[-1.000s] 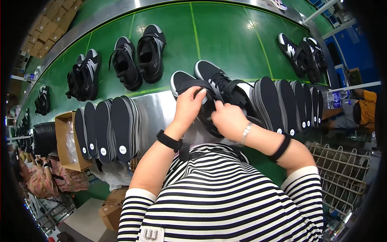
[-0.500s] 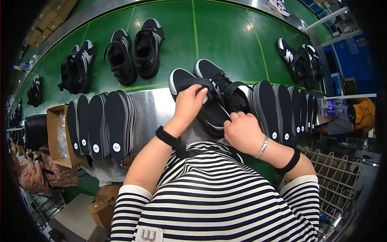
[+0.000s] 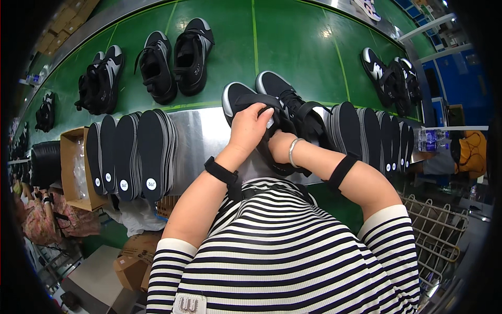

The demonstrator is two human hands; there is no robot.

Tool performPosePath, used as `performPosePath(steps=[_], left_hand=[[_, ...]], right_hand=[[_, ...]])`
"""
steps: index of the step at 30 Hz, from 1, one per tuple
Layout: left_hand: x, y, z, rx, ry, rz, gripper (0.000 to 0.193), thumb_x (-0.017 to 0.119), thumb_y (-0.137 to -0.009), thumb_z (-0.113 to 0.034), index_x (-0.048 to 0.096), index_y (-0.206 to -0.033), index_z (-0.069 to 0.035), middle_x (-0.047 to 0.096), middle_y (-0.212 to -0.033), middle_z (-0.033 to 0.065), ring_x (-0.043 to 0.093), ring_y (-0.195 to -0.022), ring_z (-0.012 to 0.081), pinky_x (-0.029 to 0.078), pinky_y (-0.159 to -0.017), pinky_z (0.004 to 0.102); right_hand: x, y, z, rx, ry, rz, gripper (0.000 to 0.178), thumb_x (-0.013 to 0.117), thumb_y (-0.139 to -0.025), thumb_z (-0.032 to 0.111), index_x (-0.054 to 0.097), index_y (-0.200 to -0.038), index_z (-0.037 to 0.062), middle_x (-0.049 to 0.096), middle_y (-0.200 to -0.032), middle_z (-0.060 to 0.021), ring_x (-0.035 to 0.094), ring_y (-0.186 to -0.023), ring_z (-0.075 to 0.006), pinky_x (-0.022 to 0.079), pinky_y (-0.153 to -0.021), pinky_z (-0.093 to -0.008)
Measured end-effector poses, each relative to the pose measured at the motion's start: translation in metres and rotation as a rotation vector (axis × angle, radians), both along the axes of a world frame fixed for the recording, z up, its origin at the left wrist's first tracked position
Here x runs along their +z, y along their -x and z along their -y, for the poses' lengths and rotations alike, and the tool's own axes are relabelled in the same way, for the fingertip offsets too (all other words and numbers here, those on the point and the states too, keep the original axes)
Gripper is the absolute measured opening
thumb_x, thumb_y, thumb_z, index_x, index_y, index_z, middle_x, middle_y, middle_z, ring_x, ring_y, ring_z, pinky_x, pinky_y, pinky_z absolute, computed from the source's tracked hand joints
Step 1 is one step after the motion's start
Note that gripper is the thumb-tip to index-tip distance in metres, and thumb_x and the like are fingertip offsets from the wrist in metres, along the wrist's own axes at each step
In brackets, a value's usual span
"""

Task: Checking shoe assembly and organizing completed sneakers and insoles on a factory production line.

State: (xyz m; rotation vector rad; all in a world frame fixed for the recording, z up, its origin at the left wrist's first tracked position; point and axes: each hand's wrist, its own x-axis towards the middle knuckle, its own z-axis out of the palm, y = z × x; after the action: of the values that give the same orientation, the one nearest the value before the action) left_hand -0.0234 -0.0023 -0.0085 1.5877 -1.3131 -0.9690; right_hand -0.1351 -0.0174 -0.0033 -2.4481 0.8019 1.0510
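Observation:
A black sneaker with a silver-grey toe edge [image 3: 236, 95] rests on the metal ledge in front of me, toe pointing away. My left hand [image 3: 248, 125] pinches its tongue at the opening, thumb against fingers. My right hand [image 3: 281, 146] reaches down into the same shoe, and its fingers are hidden inside. Whatever lies under those fingers cannot be seen. Close against it on the right stands a second matching sneaker [image 3: 278, 90], its strap loose and untouched by either hand.
Stacked dark insoles stand in rows on the left [image 3: 152, 152] and right [image 3: 346, 128]. More black sneakers [image 3: 192, 60] sit on the green conveyor belt [image 3: 230, 52]. An open cardboard box [image 3: 67, 172] is at left, a wire rack [image 3: 434, 230] at lower right. Another person [image 3: 57, 220] is at far left.
My right hand has moved left and forward from the shoe's heel edge into its opening. The left hand still grips the tongue. The view has shifted slightly.

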Motion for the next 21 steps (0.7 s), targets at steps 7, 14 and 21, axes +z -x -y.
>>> performPosePath(steps=[7,14,21], left_hand=[[0.000,0.001,-0.002,-0.008,0.022,-0.027,0.026,0.055,-0.078,-0.020,0.058,-0.090,0.004,0.060,-0.070,0.0133,0.056,-0.061,0.0162,0.043,-0.058,0.0265],[-0.003,-0.002,-0.003,-0.006,0.077,-0.005,0.026,0.056,-0.078,-0.020,0.058,-0.089,0.003,0.060,-0.069,0.0131,0.057,-0.061,0.0172,0.043,-0.058,0.0267],[0.005,0.006,0.001,-0.009,0.029,-0.021,0.026,0.054,-0.078,-0.022,0.058,-0.088,0.002,0.059,-0.068,0.0153,0.057,-0.062,0.0218,0.044,-0.059,0.0292]], right_hand=[[0.011,0.001,-0.007,0.062,0.161,-0.109,0.015,0.053,-0.071,0.013,0.065,-0.078,0.0069,0.063,-0.081,-0.0097,0.061,-0.079,-0.0206,0.048,-0.066,-0.0302],[0.065,0.018,-0.013,-0.069,-0.150,-0.079,0.020,0.052,-0.069,0.020,0.064,-0.075,0.0049,0.063,-0.077,-0.0113,0.061,-0.077,-0.0251,0.036,-0.076,-0.0456],[0.046,0.023,-0.014,-0.050,-0.231,-0.231,0.039,0.049,-0.069,0.023,0.056,-0.102,0.0033,0.058,-0.102,-0.0136,0.054,-0.098,-0.0253,0.023,-0.090,-0.0502]])
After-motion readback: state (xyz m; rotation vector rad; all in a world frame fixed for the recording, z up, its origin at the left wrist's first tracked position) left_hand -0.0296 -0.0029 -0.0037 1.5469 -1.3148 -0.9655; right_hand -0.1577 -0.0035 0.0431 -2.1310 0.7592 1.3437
